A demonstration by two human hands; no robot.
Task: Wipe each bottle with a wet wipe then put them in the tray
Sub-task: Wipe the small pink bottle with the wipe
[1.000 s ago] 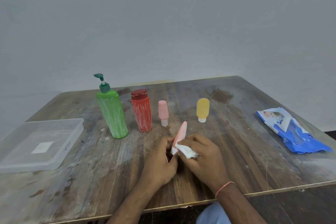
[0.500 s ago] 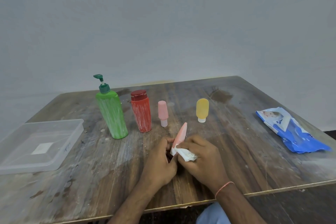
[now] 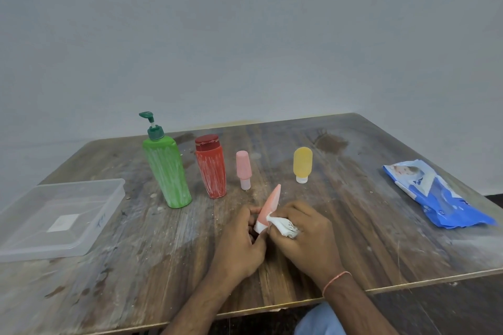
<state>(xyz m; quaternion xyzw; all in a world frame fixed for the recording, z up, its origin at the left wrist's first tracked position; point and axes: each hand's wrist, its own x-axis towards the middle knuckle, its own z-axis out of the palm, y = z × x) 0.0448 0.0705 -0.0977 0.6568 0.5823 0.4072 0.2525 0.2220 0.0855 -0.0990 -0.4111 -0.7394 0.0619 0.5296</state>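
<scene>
Above a worn wooden table, the left hand grips a tapered orange-pink plastic tube; the right hand clutches a crumpled white wet wipe against its lower end.

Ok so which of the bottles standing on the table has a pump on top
The green bottle, tallest and leftmost in the row, nearest the tray. It has a dark green pump; the red bottle has a flat cap, the small pink and yellow ones stand cap-down.

The tube's lower end is hidden behind both hands' fingers.
</scene>
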